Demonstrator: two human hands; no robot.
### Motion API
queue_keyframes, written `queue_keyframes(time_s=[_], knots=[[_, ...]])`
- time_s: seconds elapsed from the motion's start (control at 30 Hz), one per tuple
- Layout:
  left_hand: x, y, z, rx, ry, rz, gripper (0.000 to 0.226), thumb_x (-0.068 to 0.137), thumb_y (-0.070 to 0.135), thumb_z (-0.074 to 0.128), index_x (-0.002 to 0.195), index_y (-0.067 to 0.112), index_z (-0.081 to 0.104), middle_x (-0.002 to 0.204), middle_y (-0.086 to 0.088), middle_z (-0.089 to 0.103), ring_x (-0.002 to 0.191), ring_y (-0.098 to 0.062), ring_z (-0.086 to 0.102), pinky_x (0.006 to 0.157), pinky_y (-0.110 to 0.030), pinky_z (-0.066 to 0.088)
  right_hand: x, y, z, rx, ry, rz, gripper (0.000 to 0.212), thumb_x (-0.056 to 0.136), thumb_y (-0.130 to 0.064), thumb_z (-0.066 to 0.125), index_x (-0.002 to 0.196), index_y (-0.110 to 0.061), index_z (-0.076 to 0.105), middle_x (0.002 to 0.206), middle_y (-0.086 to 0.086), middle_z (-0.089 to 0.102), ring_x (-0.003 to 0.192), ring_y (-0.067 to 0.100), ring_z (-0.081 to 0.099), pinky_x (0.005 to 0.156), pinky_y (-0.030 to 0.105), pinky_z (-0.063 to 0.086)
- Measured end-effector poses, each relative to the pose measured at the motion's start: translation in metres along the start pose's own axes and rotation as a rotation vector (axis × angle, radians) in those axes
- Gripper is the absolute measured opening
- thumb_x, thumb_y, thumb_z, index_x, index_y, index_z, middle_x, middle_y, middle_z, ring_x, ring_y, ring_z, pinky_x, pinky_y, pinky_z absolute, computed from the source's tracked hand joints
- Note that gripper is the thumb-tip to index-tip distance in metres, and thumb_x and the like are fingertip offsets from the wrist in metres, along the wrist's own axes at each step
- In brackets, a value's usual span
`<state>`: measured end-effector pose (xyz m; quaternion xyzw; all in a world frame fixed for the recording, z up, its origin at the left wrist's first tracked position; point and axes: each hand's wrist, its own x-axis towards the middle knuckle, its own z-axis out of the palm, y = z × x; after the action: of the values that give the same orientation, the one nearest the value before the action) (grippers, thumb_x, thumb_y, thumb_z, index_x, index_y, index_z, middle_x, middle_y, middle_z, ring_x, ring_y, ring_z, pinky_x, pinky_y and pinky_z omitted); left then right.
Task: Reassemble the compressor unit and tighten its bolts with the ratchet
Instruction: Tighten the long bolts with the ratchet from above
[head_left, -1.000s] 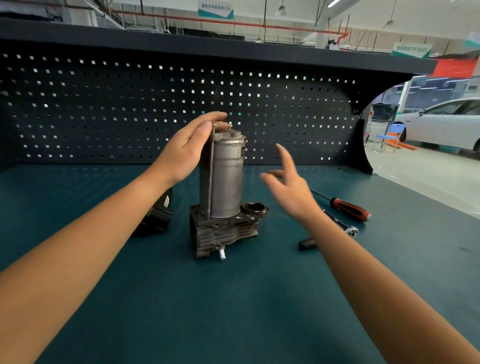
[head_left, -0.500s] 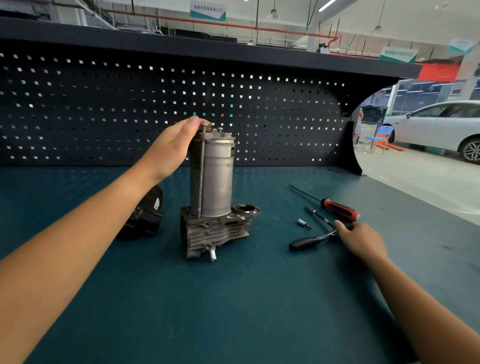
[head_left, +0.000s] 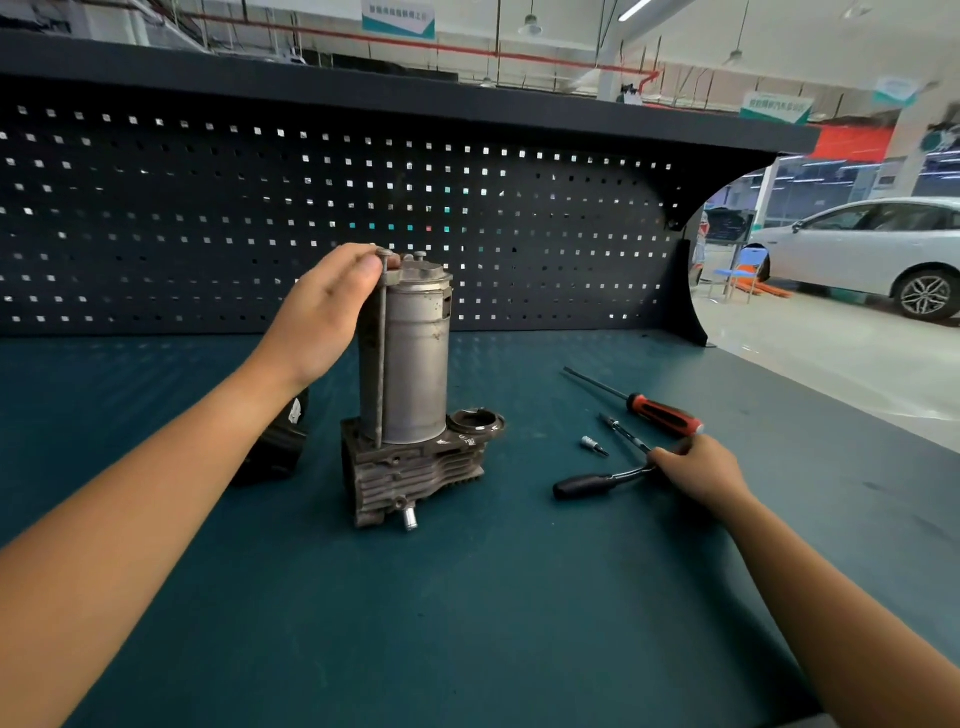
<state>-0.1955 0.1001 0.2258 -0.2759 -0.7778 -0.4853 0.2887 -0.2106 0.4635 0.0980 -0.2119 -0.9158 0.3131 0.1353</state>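
Steadying the grey metal compressor unit (head_left: 410, 395) with my left hand (head_left: 332, 306), I have my fingers curled round the top of its upright cylinder and my thumb against the head of a long thin steel bolt (head_left: 382, 353) that runs down the cylinder's side to the finned base. The compressor unit stands near the middle of the dark teal surface (head_left: 467, 623), closer to the back edge than the front. My right hand (head_left: 696, 473) is well apart from it, toward the right edge, fingers curled on the head end of the black-handled chrome ratchet (head_left: 597, 483), whose handle lies flat and points toward the compressor unit. Just beyond the ratchet lies a small silver socket bit (head_left: 592, 446), and behind that a screwdriver with a red and black handle (head_left: 660, 413), its shaft aimed at the back edge. A black rounded part (head_left: 275, 447) sits behind my left forearm, partly hidden. A black perforated panel (head_left: 208, 218) rises along the back edge.
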Motion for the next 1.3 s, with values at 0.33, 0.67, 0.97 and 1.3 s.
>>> queue_keyframes(time_s=[0.33,0.67,0.97,1.3], knots=[[0.000,-0.007,-0.001,-0.016,0.009,-0.001,0.030,0.102,0.028,0.026,0.124,0.026,0.048,0.121,0.009,0.056,0.116,-0.003,0.049,0.096,-0.012,0.035,-0.008,0.011,-0.020,-0.347,-0.189,-0.459,0.044,0.095,-0.010,0.036,0.128,-0.034,0.054,0.082,0.004,0.063,0.070,0.017,0.058,0.064,0.025,0.044],[-0.002,-0.004,-0.001,-0.040,0.022,-0.036,0.037,0.104,0.027,0.019,0.132,0.026,0.042,0.121,0.012,0.055,0.122,-0.002,0.043,0.105,-0.020,0.029,-0.021,0.020,-0.030,-0.976,-0.088,-0.953,0.034,0.098,-0.027,0.032,0.129,-0.031,0.045,0.131,-0.005,0.040,0.117,0.012,0.044,0.091,0.024,0.037],[-0.001,-0.006,-0.002,-0.066,0.013,-0.041,0.050,0.090,0.048,0.015,0.128,0.031,0.042,0.119,0.015,0.055,0.123,-0.003,0.043,0.111,-0.033,0.029,-0.046,0.026,-0.039,-0.596,0.214,-1.404,0.060,0.102,-0.037,0.018,0.080,-0.018,0.070,0.074,0.000,0.064,0.059,0.017,0.061,0.060,0.020,0.051],[-0.001,-0.007,-0.002,-0.111,0.019,-0.060,0.050,0.089,0.051,0.015,0.127,0.034,0.043,0.121,0.012,0.056,0.119,0.003,0.046,0.105,-0.022,0.031,-0.100,-0.131,-0.065,0.974,0.284,-0.740,0.028,0.097,-0.030,0.039,0.072,-0.019,0.042,0.048,-0.011,0.032,0.042,0.004,0.026,0.041,0.017,0.025]])
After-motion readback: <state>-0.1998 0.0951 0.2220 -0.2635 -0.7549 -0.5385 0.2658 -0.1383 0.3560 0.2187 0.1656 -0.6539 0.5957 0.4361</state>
